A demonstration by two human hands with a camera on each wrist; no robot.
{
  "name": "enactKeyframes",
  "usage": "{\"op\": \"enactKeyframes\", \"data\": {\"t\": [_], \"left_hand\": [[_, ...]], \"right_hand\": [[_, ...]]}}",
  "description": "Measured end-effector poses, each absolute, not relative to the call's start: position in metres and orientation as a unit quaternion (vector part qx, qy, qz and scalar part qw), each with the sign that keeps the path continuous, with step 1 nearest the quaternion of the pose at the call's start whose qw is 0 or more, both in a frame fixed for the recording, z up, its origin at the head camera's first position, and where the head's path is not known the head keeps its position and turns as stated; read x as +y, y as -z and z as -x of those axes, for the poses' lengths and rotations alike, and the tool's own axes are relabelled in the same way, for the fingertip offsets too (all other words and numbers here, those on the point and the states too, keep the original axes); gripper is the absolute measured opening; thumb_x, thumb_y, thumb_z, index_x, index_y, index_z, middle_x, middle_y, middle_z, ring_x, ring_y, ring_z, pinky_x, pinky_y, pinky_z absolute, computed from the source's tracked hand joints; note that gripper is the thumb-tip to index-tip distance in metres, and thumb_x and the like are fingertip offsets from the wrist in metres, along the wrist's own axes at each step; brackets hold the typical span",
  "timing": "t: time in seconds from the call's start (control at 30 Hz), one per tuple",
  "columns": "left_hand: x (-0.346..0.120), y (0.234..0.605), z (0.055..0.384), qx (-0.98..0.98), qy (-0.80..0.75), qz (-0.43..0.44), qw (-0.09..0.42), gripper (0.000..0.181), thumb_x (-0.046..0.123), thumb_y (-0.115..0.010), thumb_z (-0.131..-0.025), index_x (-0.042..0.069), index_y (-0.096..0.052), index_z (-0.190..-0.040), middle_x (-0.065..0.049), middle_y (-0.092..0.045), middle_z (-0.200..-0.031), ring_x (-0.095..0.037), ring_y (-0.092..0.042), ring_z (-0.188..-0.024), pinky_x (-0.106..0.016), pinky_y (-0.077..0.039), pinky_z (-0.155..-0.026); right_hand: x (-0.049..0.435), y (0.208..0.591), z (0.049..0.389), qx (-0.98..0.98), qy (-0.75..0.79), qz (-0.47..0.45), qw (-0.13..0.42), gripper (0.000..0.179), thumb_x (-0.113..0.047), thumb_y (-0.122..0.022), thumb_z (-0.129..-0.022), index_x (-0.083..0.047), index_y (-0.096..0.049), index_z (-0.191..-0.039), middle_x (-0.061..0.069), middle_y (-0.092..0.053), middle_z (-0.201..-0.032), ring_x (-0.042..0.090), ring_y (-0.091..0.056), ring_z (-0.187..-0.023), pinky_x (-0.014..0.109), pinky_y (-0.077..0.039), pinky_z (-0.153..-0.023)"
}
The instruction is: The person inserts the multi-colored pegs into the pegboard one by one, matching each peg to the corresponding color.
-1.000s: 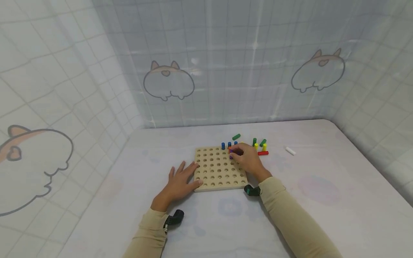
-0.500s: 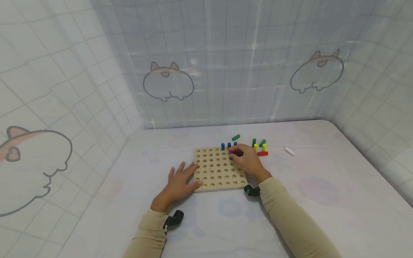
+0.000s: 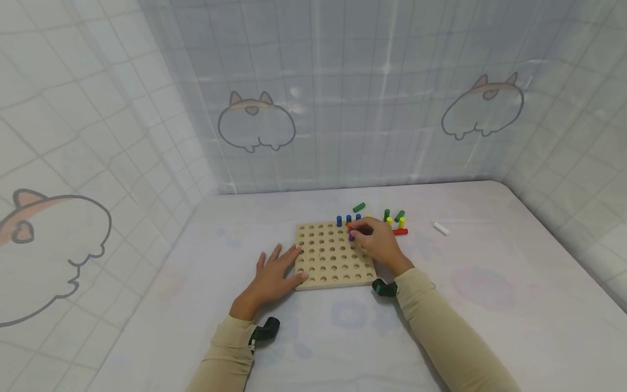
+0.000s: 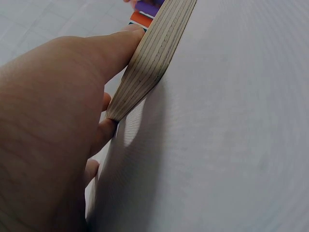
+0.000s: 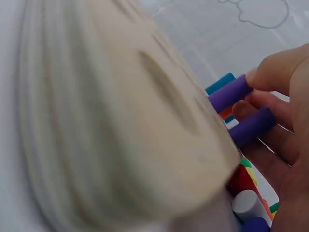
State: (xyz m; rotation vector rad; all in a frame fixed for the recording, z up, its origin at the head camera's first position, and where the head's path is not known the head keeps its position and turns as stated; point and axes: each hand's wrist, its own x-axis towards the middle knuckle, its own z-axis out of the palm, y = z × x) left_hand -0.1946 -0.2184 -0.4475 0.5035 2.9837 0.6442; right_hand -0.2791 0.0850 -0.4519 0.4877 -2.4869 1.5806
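A pale wooden pegboard (image 3: pixel 333 256) with rows of round holes lies on the table. My left hand (image 3: pixel 271 280) rests at its left edge, fingers spread, thumb over the near corner. At the board's far right part, my right hand (image 3: pixel 379 242) pinches the top of a purple peg (image 3: pixel 351 236); the right wrist view shows this upright purple peg (image 5: pixel 231 94) with the thumb at its end. Another purple peg (image 5: pixel 252 126) stands close by, beside the curled fingers. Blue pegs (image 3: pixel 339 221) line the far row, and an orange peg (image 3: pixel 349 225) stands just in front, partly covered by the hand.
Beyond the board's far right corner are loose green pegs (image 3: pixel 359 207), yellow pegs (image 3: pixel 401 222) and a red peg (image 3: pixel 400 232). A white peg (image 3: pixel 441 228) lies farther right. Patterned curtains (image 3: pixel 343 109) surround the table.
My right thumb and fingertip sit slightly higher on the purple peg, showing more of it below them. The left hand and the board stay in place.
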Motion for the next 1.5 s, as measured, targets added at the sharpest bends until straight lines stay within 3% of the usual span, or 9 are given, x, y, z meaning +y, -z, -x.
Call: {"op": "enactKeyframes", "data": {"t": [0.3, 0.67, 0.8, 1.07, 1.5], "left_hand": [[-0.217, 0.45, 0.192, 0.964, -0.209, -0.163, 0.023, 0.078, 0.06, -0.053, -0.097, 0.02, -0.031, -0.16, -0.001, -0.027, -0.163, -0.037, -0.008, -0.152, -0.065, 0.006, -0.115], [-0.217, 0.448, 0.192, 0.963, -0.211, -0.163, 0.025, 0.078, 0.061, -0.052, -0.097, 0.02, -0.03, -0.16, -0.001, -0.026, -0.163, -0.036, -0.006, -0.152, -0.065, 0.007, -0.115], [-0.218, 0.448, 0.192, 0.962, -0.215, -0.164, 0.024, 0.078, 0.061, -0.052, -0.097, 0.02, -0.03, -0.16, -0.002, -0.027, -0.163, -0.037, -0.007, -0.152, -0.065, 0.007, -0.115], [-0.219, 0.451, 0.191, 0.962, -0.215, -0.164, 0.02, 0.079, 0.062, -0.052, -0.096, 0.02, -0.03, -0.16, -0.002, -0.028, -0.163, -0.037, -0.006, -0.152, -0.066, 0.007, -0.114], [-0.219, 0.451, 0.191, 0.962, -0.215, -0.166, 0.019, 0.078, 0.061, -0.052, -0.097, 0.02, -0.03, -0.16, -0.001, -0.027, -0.163, -0.036, -0.006, -0.153, -0.065, 0.007, -0.115]], "right_hand": [[0.104, 0.447, 0.274, -0.789, -0.59, -0.144, 0.095, 0.019, -0.024, -0.069, -0.098, -0.01, -0.071, -0.11, 0.004, -0.07, -0.108, 0.021, -0.066, -0.098, 0.027, -0.057, -0.08], [0.144, 0.444, 0.266, -0.804, -0.571, -0.135, 0.095, 0.027, -0.024, -0.068, -0.098, -0.002, -0.069, -0.114, 0.009, -0.07, -0.106, 0.021, -0.067, -0.096, 0.021, -0.055, -0.082], [0.156, 0.448, 0.264, -0.823, -0.548, -0.116, 0.094, 0.024, -0.024, -0.069, -0.097, -0.005, -0.07, -0.112, 0.006, -0.071, -0.106, 0.02, -0.065, -0.099, 0.025, -0.056, -0.083], [0.171, 0.45, 0.259, -0.856, -0.508, -0.081, 0.053, 0.021, -0.024, -0.066, -0.099, -0.01, -0.068, -0.113, 0.007, -0.068, -0.115, 0.027, -0.06, -0.113, 0.047, -0.051, -0.098], [0.171, 0.453, 0.253, -0.887, -0.456, -0.073, -0.003, 0.03, -0.025, -0.07, -0.096, -0.008, -0.067, -0.119, 0.01, -0.067, -0.115, 0.029, -0.061, -0.109, 0.047, -0.051, -0.095]]}}
